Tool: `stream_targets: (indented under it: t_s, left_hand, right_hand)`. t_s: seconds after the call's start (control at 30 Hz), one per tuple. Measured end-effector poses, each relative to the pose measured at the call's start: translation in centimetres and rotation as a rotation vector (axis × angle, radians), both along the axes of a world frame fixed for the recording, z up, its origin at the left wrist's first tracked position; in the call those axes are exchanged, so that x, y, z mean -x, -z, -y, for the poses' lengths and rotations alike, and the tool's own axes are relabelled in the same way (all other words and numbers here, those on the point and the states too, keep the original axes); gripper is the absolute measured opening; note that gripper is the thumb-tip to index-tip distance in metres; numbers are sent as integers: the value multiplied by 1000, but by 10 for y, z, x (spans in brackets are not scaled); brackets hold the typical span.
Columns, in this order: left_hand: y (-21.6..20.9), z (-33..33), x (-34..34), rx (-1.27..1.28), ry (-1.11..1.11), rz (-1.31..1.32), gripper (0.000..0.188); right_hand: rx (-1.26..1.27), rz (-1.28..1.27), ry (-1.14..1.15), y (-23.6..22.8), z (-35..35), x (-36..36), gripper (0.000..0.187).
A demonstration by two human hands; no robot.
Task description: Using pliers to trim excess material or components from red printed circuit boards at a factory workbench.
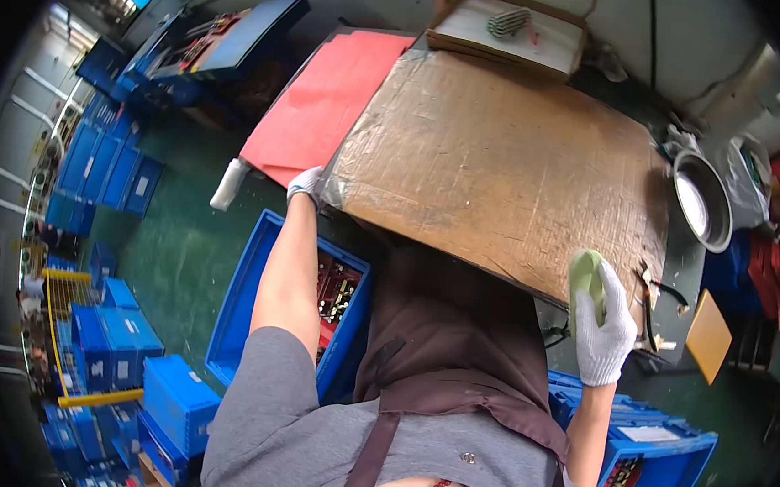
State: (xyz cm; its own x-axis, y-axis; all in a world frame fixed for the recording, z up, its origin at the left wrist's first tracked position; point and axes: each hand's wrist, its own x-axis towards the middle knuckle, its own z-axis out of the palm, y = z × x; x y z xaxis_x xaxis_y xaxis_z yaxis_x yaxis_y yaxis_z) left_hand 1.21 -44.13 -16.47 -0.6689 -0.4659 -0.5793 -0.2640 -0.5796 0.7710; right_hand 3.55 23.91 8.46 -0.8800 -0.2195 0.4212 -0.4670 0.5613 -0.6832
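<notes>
My right hand (604,338), in a white knit glove, is closed around a pale green pad or folded cloth (582,270) at the near right edge of the table. Its exact kind is hard to make out. My left hand (306,185), also gloved, touches the near edge where red sheets (338,93) meet a worn brown cardboard sheet (506,161). How its fingers are bent does not show clearly. Beside my right hand lie pliers (649,310) with dark and orange handles.
A shallow box (552,50) with a coiled metal part stands at the back. To the right are a metal bowl (720,215) and a tan board (709,337). Blue crates of parts flank me, a left crate (243,305) and a right crate (665,476). More blue bins (116,346) are stacked left.
</notes>
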Motion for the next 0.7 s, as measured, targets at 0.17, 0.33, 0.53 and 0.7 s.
stream_targets:
  t_s: [0.17, 0.33, 0.53, 0.7]
  left_hand:
    - [-1, 14, -8, 241, -249, 159, 22]
    - [-37, -72, 22, 64, -413, -7, 24]
    - [-24, -27, 13, 164, -324, 110, 24]
    - [-28, -35, 12, 89, -225, 105, 20]
  right_hand:
    - [-33, 38, -9, 3, 3, 3, 46]
    - [-136, -45, 45, 25, -5, 10, 51]
    - [-109, 8, 14, 23, 2, 13, 50]
    - [-121, -113, -31, 26, 9, 20, 49]
